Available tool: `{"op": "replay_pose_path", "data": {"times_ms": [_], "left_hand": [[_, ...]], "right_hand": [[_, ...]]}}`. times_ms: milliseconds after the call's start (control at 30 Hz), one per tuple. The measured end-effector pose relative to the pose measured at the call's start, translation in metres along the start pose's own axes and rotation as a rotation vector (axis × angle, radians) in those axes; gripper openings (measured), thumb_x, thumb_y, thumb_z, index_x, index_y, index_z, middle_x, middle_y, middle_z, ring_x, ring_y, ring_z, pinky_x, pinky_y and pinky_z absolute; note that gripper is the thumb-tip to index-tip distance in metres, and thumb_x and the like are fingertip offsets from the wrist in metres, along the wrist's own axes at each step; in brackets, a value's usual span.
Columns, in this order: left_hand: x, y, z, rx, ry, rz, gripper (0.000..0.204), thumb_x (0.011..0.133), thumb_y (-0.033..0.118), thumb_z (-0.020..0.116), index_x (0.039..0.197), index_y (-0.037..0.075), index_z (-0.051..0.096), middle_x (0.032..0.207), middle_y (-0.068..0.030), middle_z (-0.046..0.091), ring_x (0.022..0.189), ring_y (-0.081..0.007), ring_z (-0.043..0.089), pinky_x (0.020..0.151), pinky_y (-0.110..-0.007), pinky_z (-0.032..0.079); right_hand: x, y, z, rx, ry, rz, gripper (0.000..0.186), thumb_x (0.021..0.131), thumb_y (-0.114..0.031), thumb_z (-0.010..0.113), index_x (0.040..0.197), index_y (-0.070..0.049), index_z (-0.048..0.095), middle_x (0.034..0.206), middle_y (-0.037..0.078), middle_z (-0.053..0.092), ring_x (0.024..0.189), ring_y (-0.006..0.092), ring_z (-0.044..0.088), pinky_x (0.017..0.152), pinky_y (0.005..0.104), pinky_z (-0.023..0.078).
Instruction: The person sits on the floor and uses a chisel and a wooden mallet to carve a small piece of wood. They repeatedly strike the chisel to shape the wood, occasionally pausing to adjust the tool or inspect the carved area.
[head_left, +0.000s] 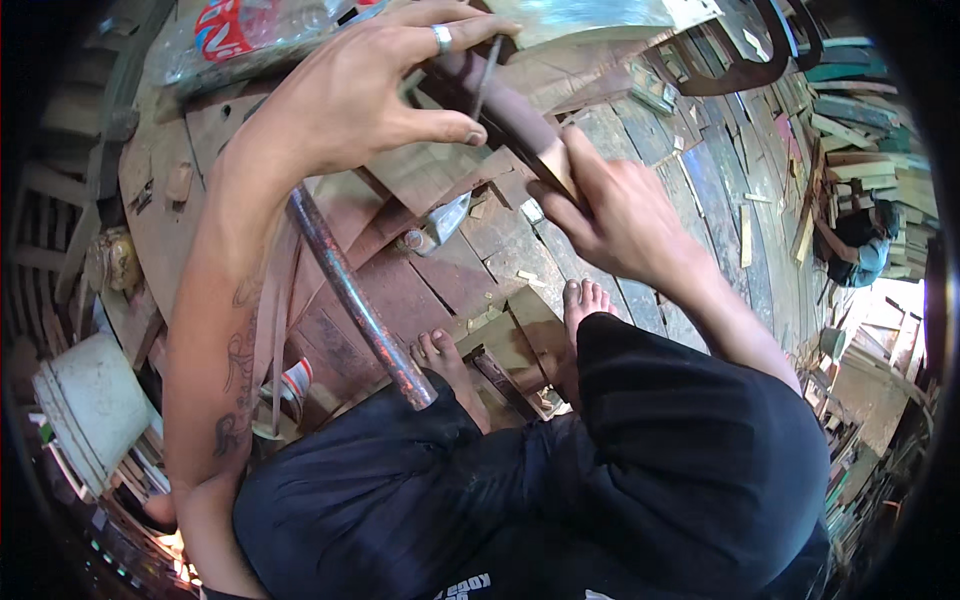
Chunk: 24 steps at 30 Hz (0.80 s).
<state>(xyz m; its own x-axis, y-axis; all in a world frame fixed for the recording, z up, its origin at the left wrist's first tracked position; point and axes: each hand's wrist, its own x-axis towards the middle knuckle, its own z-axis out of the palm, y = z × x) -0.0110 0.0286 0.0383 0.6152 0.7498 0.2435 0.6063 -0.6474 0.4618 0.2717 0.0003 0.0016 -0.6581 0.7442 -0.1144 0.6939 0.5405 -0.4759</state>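
My left hand (350, 85), with a ring on one finger, is at the top centre. Its thumb and forefinger grip a thin dark strip (488, 78), whose exact kind I cannot make out. To its right, my right hand (625, 205) is closed round the near end of a long brown piece (510, 115) that looks like wood with a paler edge. The strip lies across this piece near its far end. Below my left wrist a paint-flecked metal pipe (360, 295) slopes down toward my left knee. My other left fingers partly hide what lies beneath them.
A clear plastic bottle with a red label (235, 30) lies at the upper left. A small clear bottle (440, 222) rests between boards. At left are a jar (112, 260) and a white bucket (90, 405). Another person (862, 245) crouches at far right by stacked wood (860, 110). Wood scraps litter the plank floor (600, 130).
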Motion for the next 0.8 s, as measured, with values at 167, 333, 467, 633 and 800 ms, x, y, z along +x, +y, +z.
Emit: {"op": "replay_pose_path", "data": {"times_ms": [167,333,467,633,800], "left_hand": [[-0.001,0.001,-0.001,-0.009,-0.001,-0.008,0.067,0.083,0.024,0.084,0.143,0.004,0.059,0.13,-0.0162,0.065,0.115,-0.0281,0.066,0.098,-0.04,0.054],[0.002,0.001,0.002,-0.019,-0.006,-0.014,0.069,0.082,0.023,0.085,0.143,0.005,0.06,0.133,-0.015,0.064,0.119,-0.0281,0.064,0.101,-0.04,0.052],[-0.003,0.002,0.001,-0.019,0.0,-0.031,0.07,0.08,0.022,0.085,0.144,0.007,0.06,0.135,-0.014,0.064,0.122,-0.0281,0.063,0.104,-0.04,0.05],[0.005,0.001,0.005,-0.023,-0.004,-0.017,0.072,0.079,0.021,0.086,0.145,0.008,0.06,0.138,-0.0128,0.063,0.126,-0.028,0.061,0.107,-0.04,0.048],[-0.003,0.0,-0.001,-0.025,-0.003,-0.063,0.074,0.077,0.02,0.087,0.145,0.01,0.06,0.141,-0.0117,0.062,0.13,-0.028,0.06,0.111,-0.04,0.046]], "right_hand": [[-0.028,0.0,-0.004,0.078,-0.03,0.066,0.037,0.101,-0.033,0.062,0.105,-0.002,0.044,0.067,0.022,0.063,0.065,0.048,0.064,0.059,0.0561,0.05],[-0.007,0.003,-0.003,-0.03,0.019,-0.019,0.038,0.101,-0.032,0.062,0.109,-0.001,0.042,0.067,0.023,0.063,0.067,0.0471,0.066,0.061,0.0561,0.051],[-0.011,-0.003,-0.002,0.022,-0.039,0.081,0.036,0.101,-0.031,0.062,0.108,-0.001,0.043,0.068,0.023,0.063,0.068,0.0474,0.066,0.063,0.0566,0.052],[-0.024,0.006,-0.006,0.017,-0.043,0.084,0.035,0.1,-0.03,0.063,0.108,-0.002,0.043,0.068,0.023,0.064,0.069,0.0479,0.066,0.062,0.0571,0.051],[-0.004,-0.001,-0.002,0.014,0.024,-0.042,0.035,0.1,-0.031,0.063,0.107,-0.004,0.043,0.066,0.021,0.063,0.062,0.045,0.065,0.058,0.0552,0.05]]}}
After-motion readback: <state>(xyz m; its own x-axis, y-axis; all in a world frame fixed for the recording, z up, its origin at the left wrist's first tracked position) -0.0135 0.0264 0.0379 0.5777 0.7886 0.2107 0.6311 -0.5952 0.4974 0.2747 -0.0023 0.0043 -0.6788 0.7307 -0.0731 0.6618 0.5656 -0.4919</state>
